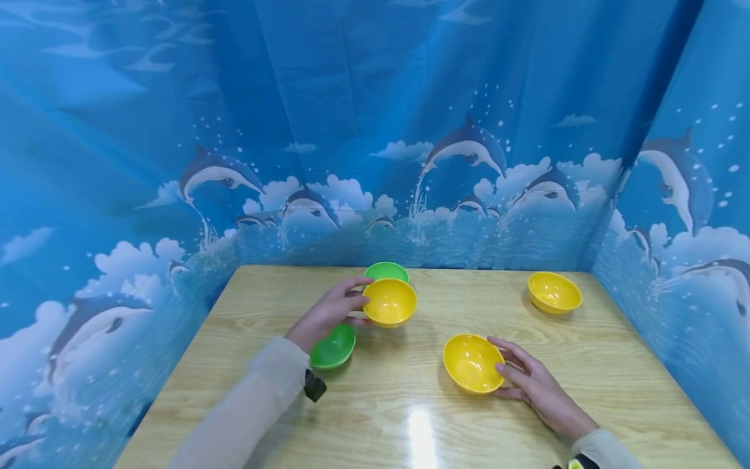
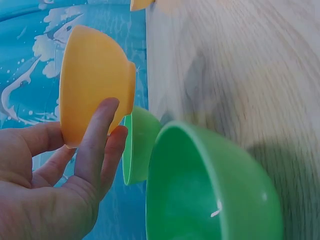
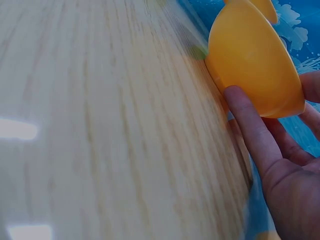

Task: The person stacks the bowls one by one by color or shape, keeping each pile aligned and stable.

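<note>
On the table [image 1: 609,371], the rear bowl [image 1: 387,270] stands behind the raised bowl [image 1: 389,303], left of the corner bowl [image 1: 553,293].

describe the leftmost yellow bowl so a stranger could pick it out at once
Start at the wooden table by the dolphin-print curtain, then find the left hand. It holds the yellow bowl in the air, hiding part of a green bowl in the head view. Neither the nearest yellow bowl nor the far-right bowl overlaps anything green.
</note>
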